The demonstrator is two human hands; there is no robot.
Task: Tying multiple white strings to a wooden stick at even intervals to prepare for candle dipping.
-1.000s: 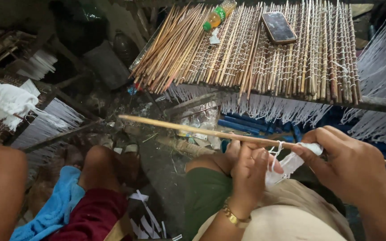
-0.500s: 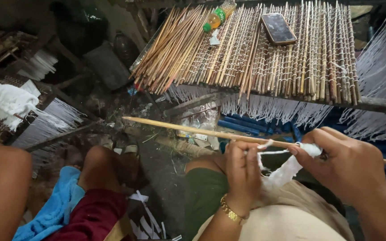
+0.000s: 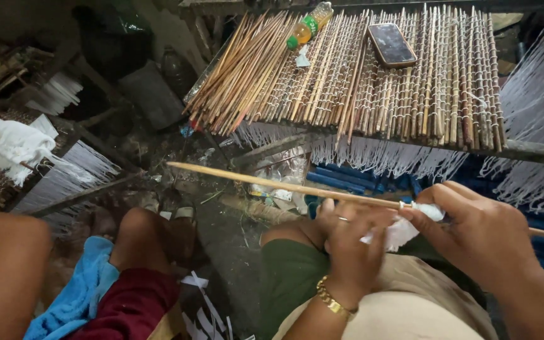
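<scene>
A long, thin, pale bamboo stick (image 3: 272,182) is held level across the lap, its free end reaching out to the left over the dark, littered ground. The right hand (image 3: 483,236) is closed around the stick near its right part, with a tuft of soft white thread (image 3: 404,230) pinched against the wood under the thumb and fingers. The left hand (image 3: 354,242), worn with a gold chain bracelet (image 3: 332,301), is set just beside it, its fingers curled onto the same white thread beneath the stick; the two hands lie close together.

Ahead, a mat of slim brown sticks bound with white cord (image 3: 436,82) is stretched flat, a fringe of loose white thread hanging from its near edge. A bundle of loose reddish-brown sticks (image 3: 240,72) is laid aslant on its left part. A dark, glossy rectangular phone (image 3: 391,44) and a small plastic bottle with a green cap (image 3: 306,25) rest on the ribbed surface. At the lower left, a bare knee (image 3: 140,230) of another person is seen beside a soft blue cloth (image 3: 77,296).
</scene>
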